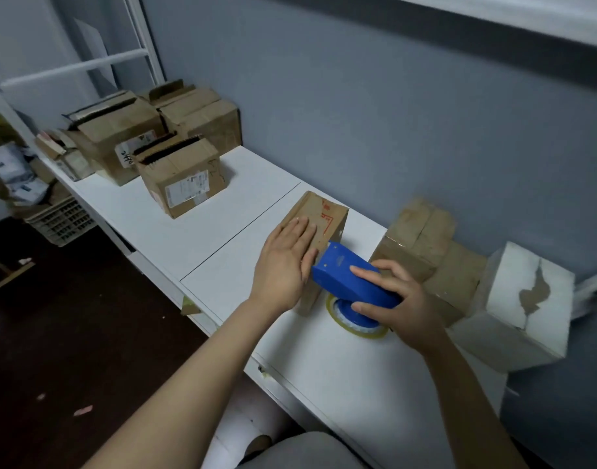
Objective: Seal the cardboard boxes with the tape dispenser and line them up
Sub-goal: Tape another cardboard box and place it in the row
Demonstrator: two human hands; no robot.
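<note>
While left hand [285,262] presses flat, fingers straight, on cardboard box [324,214] mid-table [222,231], right hand [398,296] grips blue tape dispenser [344,279] at its near end. Box's red print unreadable.

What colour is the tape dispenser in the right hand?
Blue; the tape dispenser shows best in the head view, the only one.

Blue tape dispenser [351,282]; brown cardboard box [319,214], red print; white table [243,204].
</note>
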